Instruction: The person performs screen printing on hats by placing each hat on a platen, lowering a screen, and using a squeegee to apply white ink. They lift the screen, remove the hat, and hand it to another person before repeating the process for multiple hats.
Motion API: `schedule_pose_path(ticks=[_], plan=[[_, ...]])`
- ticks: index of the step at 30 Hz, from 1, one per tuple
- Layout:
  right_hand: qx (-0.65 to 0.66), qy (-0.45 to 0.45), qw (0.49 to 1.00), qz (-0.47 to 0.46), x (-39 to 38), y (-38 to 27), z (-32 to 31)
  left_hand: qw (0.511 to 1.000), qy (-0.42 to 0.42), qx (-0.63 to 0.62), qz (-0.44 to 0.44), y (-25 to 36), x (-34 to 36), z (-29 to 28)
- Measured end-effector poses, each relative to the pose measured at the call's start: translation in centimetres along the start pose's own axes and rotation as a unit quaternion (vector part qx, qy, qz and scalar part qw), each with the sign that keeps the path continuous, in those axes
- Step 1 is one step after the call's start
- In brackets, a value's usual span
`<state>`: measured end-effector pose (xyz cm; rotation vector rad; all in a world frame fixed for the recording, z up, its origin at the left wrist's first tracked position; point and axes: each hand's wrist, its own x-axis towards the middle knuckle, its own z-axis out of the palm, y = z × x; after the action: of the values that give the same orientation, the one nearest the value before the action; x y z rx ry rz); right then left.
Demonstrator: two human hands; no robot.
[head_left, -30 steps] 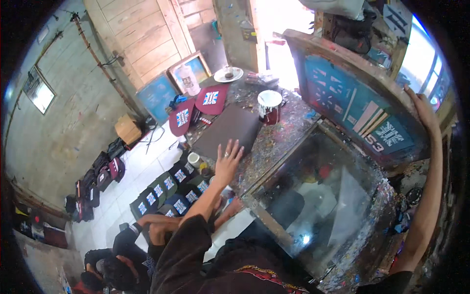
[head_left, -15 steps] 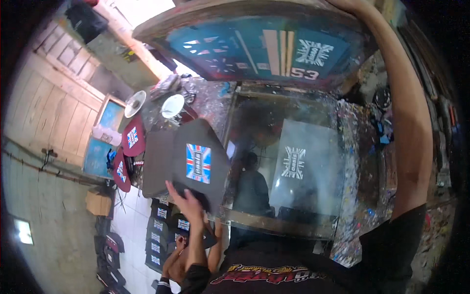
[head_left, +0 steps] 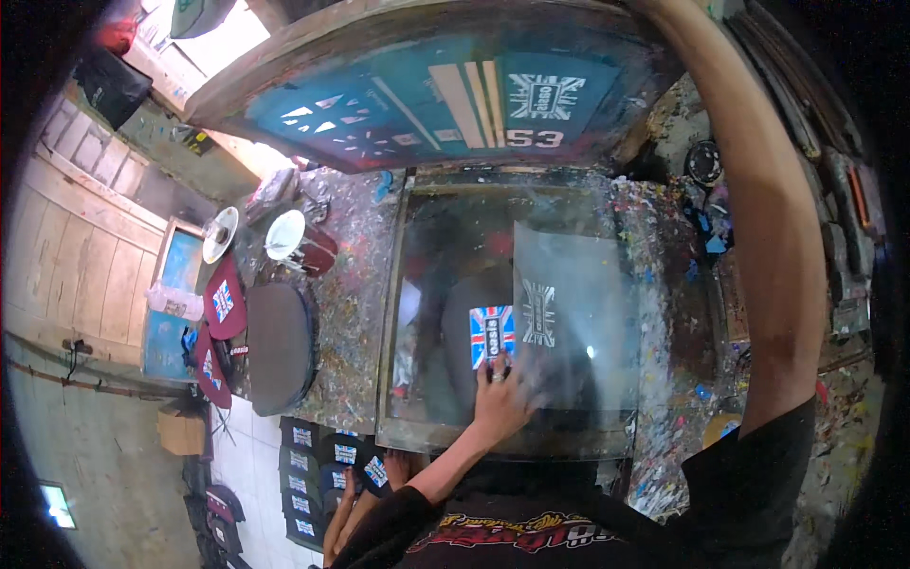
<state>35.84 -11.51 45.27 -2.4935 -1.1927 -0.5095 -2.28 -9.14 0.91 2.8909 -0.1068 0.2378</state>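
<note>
Head view shows one dark printed piece on the glass panel, the left hand lying partly spread with its fingertips on it, not gripping. Behind the glass panel stands one raised screen, the right hand at its top edge, fingers impossible to tell; left of the glass panel sit two maroon pieces and one tub.
</note>
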Motion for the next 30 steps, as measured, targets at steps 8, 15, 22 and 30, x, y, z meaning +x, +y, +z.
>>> schedule_pose_path(ticks=[8,15,22,30], plan=[[0.032,-0.034,0.999,0.015,-0.2,0.2,0.3,0.999,-0.023,-0.034,-0.007,-4.3,2.1,-1.9],[0.041,-0.026,0.999,-0.001,1.7,0.7,1.1,0.986,-0.043,0.061,-0.147,-1.3,1.3,-0.3],[0.056,-0.031,0.998,-0.026,-1.0,-1.1,0.0,0.998,-0.060,-0.021,-0.004,-6.9,3.2,-2.0],[0.028,-0.032,0.999,0.007,0.6,-0.1,0.6,0.991,-0.114,-0.026,0.059,-9.8,2.1,-2.8]])
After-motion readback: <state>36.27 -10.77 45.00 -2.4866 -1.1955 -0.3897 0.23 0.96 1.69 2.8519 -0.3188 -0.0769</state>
